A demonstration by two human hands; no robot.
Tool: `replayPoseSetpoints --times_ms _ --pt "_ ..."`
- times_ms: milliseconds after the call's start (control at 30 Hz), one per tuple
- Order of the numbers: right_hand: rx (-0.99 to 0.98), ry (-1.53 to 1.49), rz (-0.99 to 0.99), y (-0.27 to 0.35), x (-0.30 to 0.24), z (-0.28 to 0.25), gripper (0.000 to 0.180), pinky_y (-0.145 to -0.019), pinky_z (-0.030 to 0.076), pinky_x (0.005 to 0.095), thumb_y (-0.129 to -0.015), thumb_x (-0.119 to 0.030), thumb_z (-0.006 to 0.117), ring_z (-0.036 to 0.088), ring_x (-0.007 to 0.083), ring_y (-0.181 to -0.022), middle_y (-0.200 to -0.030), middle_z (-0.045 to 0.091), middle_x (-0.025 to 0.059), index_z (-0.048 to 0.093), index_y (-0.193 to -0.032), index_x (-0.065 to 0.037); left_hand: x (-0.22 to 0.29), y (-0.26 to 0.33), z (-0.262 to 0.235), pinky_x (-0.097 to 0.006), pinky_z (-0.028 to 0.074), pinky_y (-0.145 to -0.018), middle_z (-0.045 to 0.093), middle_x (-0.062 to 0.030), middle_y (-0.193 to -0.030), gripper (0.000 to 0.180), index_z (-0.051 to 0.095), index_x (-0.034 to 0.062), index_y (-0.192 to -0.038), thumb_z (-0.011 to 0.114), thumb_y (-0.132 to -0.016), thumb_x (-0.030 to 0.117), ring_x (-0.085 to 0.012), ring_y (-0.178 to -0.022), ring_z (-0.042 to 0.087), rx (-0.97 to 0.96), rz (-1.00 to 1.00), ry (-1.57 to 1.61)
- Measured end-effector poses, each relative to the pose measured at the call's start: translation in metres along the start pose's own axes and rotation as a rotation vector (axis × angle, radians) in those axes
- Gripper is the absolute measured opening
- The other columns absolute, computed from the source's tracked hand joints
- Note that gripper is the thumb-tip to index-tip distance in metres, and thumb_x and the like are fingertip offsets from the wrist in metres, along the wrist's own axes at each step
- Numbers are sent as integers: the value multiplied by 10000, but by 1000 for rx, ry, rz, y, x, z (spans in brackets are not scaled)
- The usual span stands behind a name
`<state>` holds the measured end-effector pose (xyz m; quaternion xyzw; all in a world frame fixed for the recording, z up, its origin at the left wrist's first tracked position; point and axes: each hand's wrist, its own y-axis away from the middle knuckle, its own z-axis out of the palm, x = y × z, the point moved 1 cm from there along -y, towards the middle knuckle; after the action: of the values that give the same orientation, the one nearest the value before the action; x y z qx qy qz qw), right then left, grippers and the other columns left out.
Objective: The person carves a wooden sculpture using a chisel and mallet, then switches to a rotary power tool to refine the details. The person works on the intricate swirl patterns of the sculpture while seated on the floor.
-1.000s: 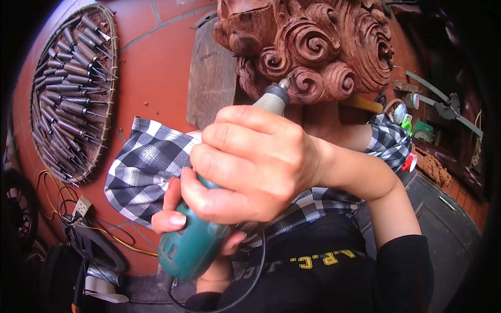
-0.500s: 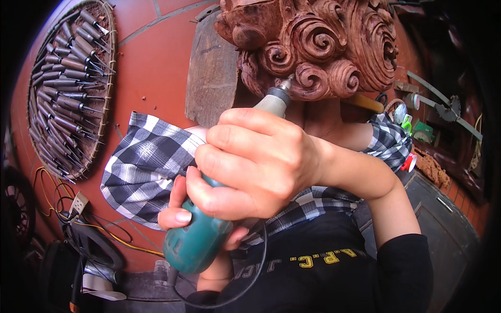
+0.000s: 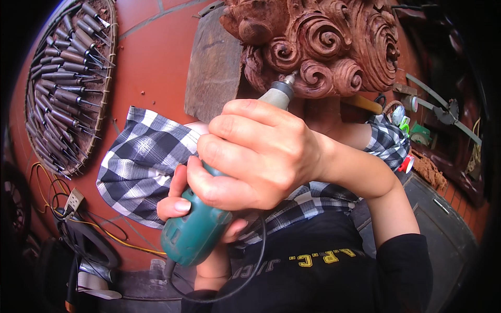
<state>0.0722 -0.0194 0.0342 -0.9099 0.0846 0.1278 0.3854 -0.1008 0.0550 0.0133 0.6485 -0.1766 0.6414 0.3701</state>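
Note:
Both my hands are closed around a green rotary tool point(image 3: 195, 229) with a grey nose. My right hand point(image 3: 255, 156) wraps the front of its body from above. Behind and below it, my left hand point(image 3: 180, 201) grips the rear, its palm mostly hidden by the tool. The metal tip point(image 3: 289, 79) points up at a reddish-brown wood carving point(image 3: 323, 47) covered in spiral curls. It reaches the edge of a lower curl; whether it touches the wood I cannot tell. A black cord point(image 3: 263, 245) loops from the tool's back end across my dark shirt.
At the left lies an oval woven basket point(image 3: 107, 99) with several wooden-handled carving chisels point(image 3: 62, 88). A grey wooden board point(image 3: 211, 68) is beside the carving. A power socket point(image 3: 74, 201) with cables sits lower left. Checked cloth point(image 3: 146, 167) covers my legs. Metal tools point(image 3: 446, 112) lie at the right.
The carving appears slightly further right in view. The tool tip has shifted a little right and up along with it; both hands keep the same grip.

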Motion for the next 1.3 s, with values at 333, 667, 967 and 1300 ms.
replayPoseSetpoints --times_ms 333,667,967,1300 --pt "-10 -7 28 -3 -7 1 133 -645 570 327 -741 -163 688 639 179 -677 -802 622 41 665 -859 -107 0 0 3 -499 413 -1164 412 -193 -1495 970 311 219 -1296 965 -641 509 -361 -1355 479 23 -20 63" --pt "-98 20 10 -4 2 2 174 -644 569 319 -709 -162 707 643 179 -678 -783 621 29 652 -867 -114 -6 -15 11 -518 408 -1165 413 -227 -1516 948 346 215 -1298 968 -646 509 -382 -1361 476 59 54 182" --pt "-50 28 64 -8 -9 14 125 -622 476 314 -805 -179 708 591 171 -650 -701 566 6 599 -804 -116 2 -10 8 -541 342 -1203 417 -246 -1535 904 370 239 -1292 971 -645 431 -385 -1411 424 110 -34 318" --pt "-55 28 48 -7 1 16 120 -595 466 318 -799 -181 715 589 168 -635 -687 566 9 622 -805 -105 5 -25 16 -547 331 -1201 407 -238 -1559 908 395 246 -1311 978 -633 405 -379 -1426 416 87 -32 382"
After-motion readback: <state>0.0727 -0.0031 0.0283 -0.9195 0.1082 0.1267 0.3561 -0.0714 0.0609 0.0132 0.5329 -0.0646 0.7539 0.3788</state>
